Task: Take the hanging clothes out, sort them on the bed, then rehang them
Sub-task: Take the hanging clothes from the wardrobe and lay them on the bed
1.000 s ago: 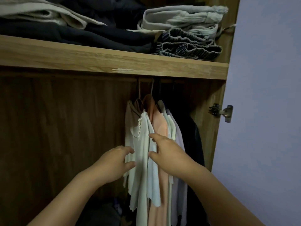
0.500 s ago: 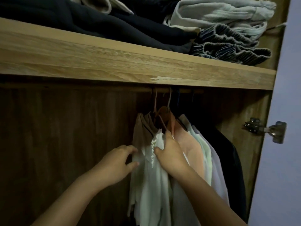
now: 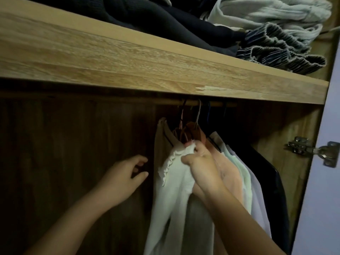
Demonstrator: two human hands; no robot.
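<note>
Several garments hang close together from a rail (image 3: 217, 103) under the wardrobe shelf: a beige one (image 3: 161, 142) at the left, a white ruffled top (image 3: 174, 183), a peach one (image 3: 230, 168), pale green and lilac ones, then a black garment (image 3: 272, 184). My right hand (image 3: 200, 164) grips the white ruffled top near its neck, just below the hanger hooks (image 3: 189, 126). To the left of the clothes, my left hand (image 3: 125, 177) hovers with loosely curled fingers, holding nothing. The lower ends of the clothes run out of frame.
A thick wooden shelf (image 3: 147, 65) runs right above the rail, stacked with folded dark and grey clothes (image 3: 266, 30). The wardrobe's dark back panel (image 3: 64, 153) fills the left. A metal door hinge (image 3: 312, 151) sticks out at the right beside the open door.
My right hand has climbed from the middle of the clothes to the neck of the white top and closed on it. My left hand has drawn left, away from the clothes. The view tilted upward.
</note>
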